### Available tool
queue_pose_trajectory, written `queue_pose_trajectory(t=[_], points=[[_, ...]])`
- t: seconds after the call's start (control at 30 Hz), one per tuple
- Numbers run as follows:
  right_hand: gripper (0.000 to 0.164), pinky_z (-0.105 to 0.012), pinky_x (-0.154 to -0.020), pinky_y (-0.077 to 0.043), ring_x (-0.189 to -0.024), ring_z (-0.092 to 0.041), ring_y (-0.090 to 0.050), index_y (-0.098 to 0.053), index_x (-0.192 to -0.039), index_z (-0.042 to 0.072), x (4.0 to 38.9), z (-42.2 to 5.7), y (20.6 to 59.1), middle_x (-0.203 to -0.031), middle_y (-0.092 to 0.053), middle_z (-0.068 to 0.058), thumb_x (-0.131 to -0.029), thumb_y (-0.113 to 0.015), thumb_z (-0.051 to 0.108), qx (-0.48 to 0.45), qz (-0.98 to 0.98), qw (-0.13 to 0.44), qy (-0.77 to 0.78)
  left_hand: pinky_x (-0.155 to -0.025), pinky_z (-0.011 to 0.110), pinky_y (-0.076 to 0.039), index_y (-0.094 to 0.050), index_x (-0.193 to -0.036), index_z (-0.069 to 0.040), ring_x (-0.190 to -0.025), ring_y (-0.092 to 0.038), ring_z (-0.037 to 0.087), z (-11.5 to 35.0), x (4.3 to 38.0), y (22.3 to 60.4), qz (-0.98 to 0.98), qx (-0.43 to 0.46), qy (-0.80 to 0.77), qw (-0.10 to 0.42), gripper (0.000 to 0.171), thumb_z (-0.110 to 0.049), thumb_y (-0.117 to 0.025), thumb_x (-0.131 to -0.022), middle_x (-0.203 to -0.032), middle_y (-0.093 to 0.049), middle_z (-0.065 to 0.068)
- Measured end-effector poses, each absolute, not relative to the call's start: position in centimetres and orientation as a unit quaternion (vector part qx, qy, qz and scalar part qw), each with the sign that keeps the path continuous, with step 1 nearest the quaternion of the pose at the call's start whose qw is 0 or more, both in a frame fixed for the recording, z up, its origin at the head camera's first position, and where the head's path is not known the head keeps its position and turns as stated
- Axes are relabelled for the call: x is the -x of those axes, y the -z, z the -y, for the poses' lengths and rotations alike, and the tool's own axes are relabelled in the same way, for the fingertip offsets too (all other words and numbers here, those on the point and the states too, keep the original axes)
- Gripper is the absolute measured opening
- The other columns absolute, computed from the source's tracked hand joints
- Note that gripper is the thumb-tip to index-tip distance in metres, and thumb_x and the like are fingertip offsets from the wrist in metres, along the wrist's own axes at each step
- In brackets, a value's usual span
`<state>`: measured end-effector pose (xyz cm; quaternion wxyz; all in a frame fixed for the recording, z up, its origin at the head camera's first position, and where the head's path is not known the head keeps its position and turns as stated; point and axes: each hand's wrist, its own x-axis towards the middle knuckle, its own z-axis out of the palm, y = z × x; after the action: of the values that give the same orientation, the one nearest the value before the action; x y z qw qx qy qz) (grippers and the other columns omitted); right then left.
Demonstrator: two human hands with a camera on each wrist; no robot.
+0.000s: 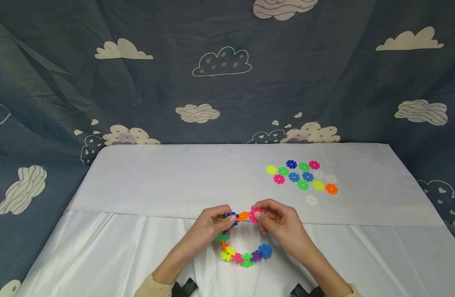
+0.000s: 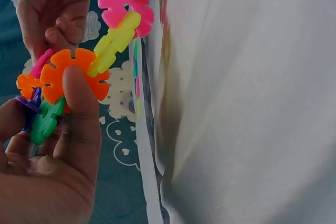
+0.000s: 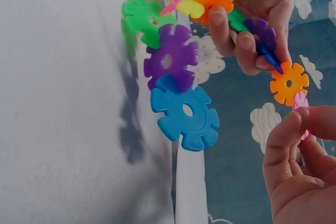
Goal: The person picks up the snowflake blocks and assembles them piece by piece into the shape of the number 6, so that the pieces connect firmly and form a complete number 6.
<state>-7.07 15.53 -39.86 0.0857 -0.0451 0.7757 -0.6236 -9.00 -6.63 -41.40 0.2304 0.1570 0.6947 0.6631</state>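
Observation:
A curved chain of notched plastic discs (image 1: 228, 254) in several colours hangs between both hands. My left hand (image 1: 209, 226) grips it at the dark blue disc (image 1: 233, 218), its other fingers around the green and orange discs lower down. With thumb and index finger, my right hand (image 1: 283, 220) pinches a pink disc (image 1: 254, 215) at one end, which meets an orange disc (image 1: 244, 216) beside the dark blue one. The chain's other end is a light blue disc (image 3: 181, 124), dangling free after a purple disc (image 3: 178, 59). In the left wrist view, my left thumb lies across an orange disc (image 2: 55, 80).
Loose discs in pink, green, blue, yellow, orange and white lie at the back right of the white-covered table (image 1: 157, 181), among them an orange disc (image 1: 331, 189) and a white disc (image 1: 311, 200). A dark cloud-patterned cloth (image 1: 227, 95) hangs behind the table.

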Motion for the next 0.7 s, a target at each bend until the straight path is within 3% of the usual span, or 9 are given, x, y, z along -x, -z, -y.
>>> queue_pose_trajectory(t=[0.17,0.3,0.4,0.53,0.7], points=[[0.021,-0.029,-0.062,-0.052,-0.065,-0.026,-0.056,-0.064,-0.11,-0.001,7.22,-15.74,40.09,-0.084,-0.058,-0.026,-0.095,-0.066,0.014,0.03,-0.755,0.101,0.647,-0.055,0.026,-0.047,-0.053,-0.094,0.011,-0.054,-0.05,0.02,6.52,8.94,41.42,-0.687,-0.162,-0.668,0.235,0.036,-0.024,-0.056,-0.101,-0.071,-0.053,0.011],[0.019,-0.03,-0.062,-0.053,-0.066,-0.031,-0.056,-0.065,-0.111,0.003,7.03,-15.85,40.34,-0.083,-0.057,-0.026,-0.096,-0.066,0.014,0.042,-0.764,0.089,0.637,-0.055,0.025,-0.046,-0.055,-0.095,0.01,-0.054,-0.05,0.018,6.4,8.8,41.34,-0.691,-0.161,-0.664,0.238,0.034,-0.024,-0.057,-0.101,-0.071,-0.054,0.007],[0.018,-0.031,-0.063,-0.055,-0.068,-0.032,-0.058,-0.067,-0.112,0.009,6.81,-15.81,40.37,-0.084,-0.06,-0.02,-0.095,-0.067,0.012,0.073,-0.792,0.054,0.604,-0.055,0.025,-0.045,-0.056,-0.094,0.009,-0.054,-0.05,0.018,6.31,8.78,41.3,-0.692,-0.161,-0.663,0.235,0.034,-0.024,-0.057,-0.101,-0.07,-0.054,0.007],[0.018,-0.029,-0.062,-0.055,-0.066,-0.022,-0.06,-0.07,-0.107,0.015,6.7,-15.73,40.33,-0.086,-0.062,-0.006,-0.091,-0.071,0.008,0.112,-0.821,0.001,0.56,-0.054,0.025,-0.045,-0.055,-0.093,0.009,-0.055,-0.052,0.019,6.25,8.79,41.37,-0.699,-0.163,-0.658,0.228,0.035,-0.025,-0.057,-0.101,-0.071,-0.053,0.006],[0.019,-0.028,-0.059,-0.054,-0.064,-0.015,-0.058,-0.071,-0.101,0.021,6.85,-15.61,40.61,-0.086,-0.061,0.004,-0.09,-0.071,0.005,0.146,-0.823,-0.024,0.549,-0.056,0.025,-0.042,-0.056,-0.09,0.005,-0.056,-0.053,0.017,6.32,8.77,41.47,-0.733,-0.159,-0.627,0.209,0.035,-0.028,-0.057,-0.101,-0.073,-0.05,0.003]])
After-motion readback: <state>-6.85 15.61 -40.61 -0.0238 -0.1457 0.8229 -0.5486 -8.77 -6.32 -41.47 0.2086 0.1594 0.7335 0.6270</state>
